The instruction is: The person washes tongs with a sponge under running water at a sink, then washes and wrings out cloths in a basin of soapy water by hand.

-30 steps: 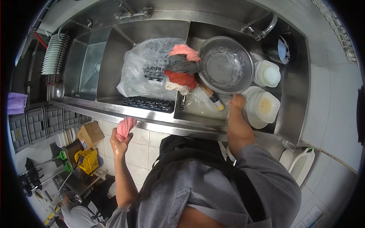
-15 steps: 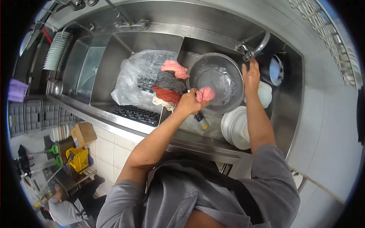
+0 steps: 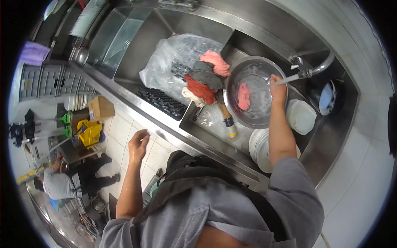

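Note:
A pink cloth (image 3: 244,97) lies in the large metal bowl (image 3: 255,118) in the sink. My right hand (image 3: 278,90) is at the bowl's right rim, with fingers bent over it inside. A stream from the faucet (image 3: 306,73) runs across these fingers and partly covers them. Away from the sink, my left hand (image 3: 138,144) hovers above the tiled floor, fingers loosely apart and holding nothing. Left of the bowl are bunched cloths: another pink cloth (image 3: 215,62), a dark grey cloth (image 3: 204,74), a red cloth (image 3: 201,89) and a whitish cloth (image 3: 192,97).
Stacked white plates (image 3: 258,151), pale containers (image 3: 301,116) and a dark pot (image 3: 337,99) surround the bowl. A wooden-handled tool (image 3: 228,122) lies in front. Clear plastic (image 3: 165,62) covers the left basin. Another person (image 3: 62,182) works at lower left, near a yellow bucket (image 3: 90,132).
My left hand has let go of the pink cloth, now in the bowl, and moved left out of the sink. Water now runs. My right hand has come down from the faucet to the bowl.

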### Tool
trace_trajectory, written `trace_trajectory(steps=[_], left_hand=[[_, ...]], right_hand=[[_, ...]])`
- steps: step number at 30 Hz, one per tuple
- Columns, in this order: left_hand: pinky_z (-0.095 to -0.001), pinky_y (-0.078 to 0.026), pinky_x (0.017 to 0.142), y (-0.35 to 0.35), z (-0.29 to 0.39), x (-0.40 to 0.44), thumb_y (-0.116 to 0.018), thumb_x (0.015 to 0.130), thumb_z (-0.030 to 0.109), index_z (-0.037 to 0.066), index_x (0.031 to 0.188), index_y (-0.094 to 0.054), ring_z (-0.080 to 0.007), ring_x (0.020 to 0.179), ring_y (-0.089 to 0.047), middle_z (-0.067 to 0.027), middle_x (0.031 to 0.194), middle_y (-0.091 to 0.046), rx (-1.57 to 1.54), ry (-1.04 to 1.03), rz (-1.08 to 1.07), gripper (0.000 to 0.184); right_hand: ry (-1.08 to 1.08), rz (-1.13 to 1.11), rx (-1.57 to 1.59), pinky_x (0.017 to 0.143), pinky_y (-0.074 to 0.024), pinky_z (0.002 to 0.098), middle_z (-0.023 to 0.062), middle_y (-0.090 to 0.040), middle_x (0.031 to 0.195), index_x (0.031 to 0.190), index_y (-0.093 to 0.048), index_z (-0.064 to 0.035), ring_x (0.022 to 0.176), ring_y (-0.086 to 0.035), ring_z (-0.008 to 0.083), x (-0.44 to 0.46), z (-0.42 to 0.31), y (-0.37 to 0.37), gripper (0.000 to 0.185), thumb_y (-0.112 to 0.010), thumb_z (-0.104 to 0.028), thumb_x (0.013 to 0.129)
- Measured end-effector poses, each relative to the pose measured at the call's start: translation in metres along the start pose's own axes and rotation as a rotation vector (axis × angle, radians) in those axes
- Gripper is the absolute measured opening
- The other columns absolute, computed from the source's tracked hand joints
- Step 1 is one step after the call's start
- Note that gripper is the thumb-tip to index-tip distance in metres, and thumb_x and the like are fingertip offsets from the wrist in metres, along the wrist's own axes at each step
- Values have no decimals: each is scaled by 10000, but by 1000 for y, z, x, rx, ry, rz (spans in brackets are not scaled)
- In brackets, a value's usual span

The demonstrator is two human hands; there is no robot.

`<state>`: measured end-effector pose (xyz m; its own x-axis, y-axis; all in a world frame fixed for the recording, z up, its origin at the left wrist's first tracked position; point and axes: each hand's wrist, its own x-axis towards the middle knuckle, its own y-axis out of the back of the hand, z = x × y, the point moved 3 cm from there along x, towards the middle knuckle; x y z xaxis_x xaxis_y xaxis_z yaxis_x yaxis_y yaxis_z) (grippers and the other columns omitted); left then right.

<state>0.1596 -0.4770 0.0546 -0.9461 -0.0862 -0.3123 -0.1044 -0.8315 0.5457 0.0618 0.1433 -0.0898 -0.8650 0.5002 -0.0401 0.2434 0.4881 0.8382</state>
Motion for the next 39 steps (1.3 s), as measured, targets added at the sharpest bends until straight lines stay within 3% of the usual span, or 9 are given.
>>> trace_trajectory(steps=[3,7,9,14,21,24,26,31,39], left_hand=[[-331,-527,799,43,-84,-32,-630,797,93,7,1079,-633,-221,908,-665,-146,959,-685,285,233,23,295],[-363,-520,816,61,-203,-96,-672,729,290,34,1080,-650,-319,885,-664,-193,1004,-674,637,485,-164,436],[-368,-527,808,59,-241,-129,-676,721,314,40,1110,-646,-332,875,-665,-197,1042,-665,615,561,-194,477],[-375,-563,720,42,-255,-167,-680,726,282,31,1144,-633,-312,857,-672,-179,1070,-663,347,853,-293,491],[-358,-565,598,51,-291,-144,-677,731,255,33,1111,-645,-253,683,-675,-155,987,-682,128,812,-154,441],[-356,-562,597,57,-324,-122,-669,735,257,45,1102,-650,-246,641,-666,-150,970,-683,83,767,-148,424],[-357,-561,588,64,-344,-111,-664,740,242,50,1098,-652,-244,620,-662,-147,959,-684,50,769,-126,407],[-362,-568,587,86,-391,-104,-645,741,242,30,1069,-656,-264,604,-666,-162,968,-678,-51,779,-64,391],[-373,-570,622,109,-452,-124,-500,685,88,-33,893,-691,-309,658,-680,-190,899,-684,-151,911,40,307]], right_hand=[[-542,-188,981,738,-544,346,148,-681,998,1155,-610,-45,760,-687,248,3,3,-48,337,-573,-236,881],[-706,-365,1429,1113,-199,515,248,-317,1453,1377,-357,37,1373,-259,378,73,55,-91,692,-358,-511,954],[-615,-87,1340,1095,-269,474,272,-382,1400,1301,-369,169,1310,-371,384,67,29,-56,884,-481,-604,887],[-549,-95,1278,995,-405,452,243,-528,1237,1150,-488,131,1150,-517,369,89,70,-43,795,-501,-615,875],[-499,69,944,805,-519,370,173,-644,1044,1087,-589,52,886,-650,252,-23,-19,21,352,-526,-189,838],[-67,2,433,799,-520,360,175,-668,1039,1030,-669,-21,915,-661,278,-74,-3,-21,291,-572,-129,778],[276,-231,-479,783,-515,371,185,-656,1077,1042,-678,-35,893,-658,297,-120,-26,-51,308,-623,-133,756],[49,-307,-284,779,-502,368,180,-690,886,1038,-689,-41,870,-668,294,-197,-100,-69,320,-664,-182,752],[330,-317,-314,749,-484,382,189,-684,807,891,-682,14,784,-665,286,-230,-208,-84,214,-683,-154,757]])
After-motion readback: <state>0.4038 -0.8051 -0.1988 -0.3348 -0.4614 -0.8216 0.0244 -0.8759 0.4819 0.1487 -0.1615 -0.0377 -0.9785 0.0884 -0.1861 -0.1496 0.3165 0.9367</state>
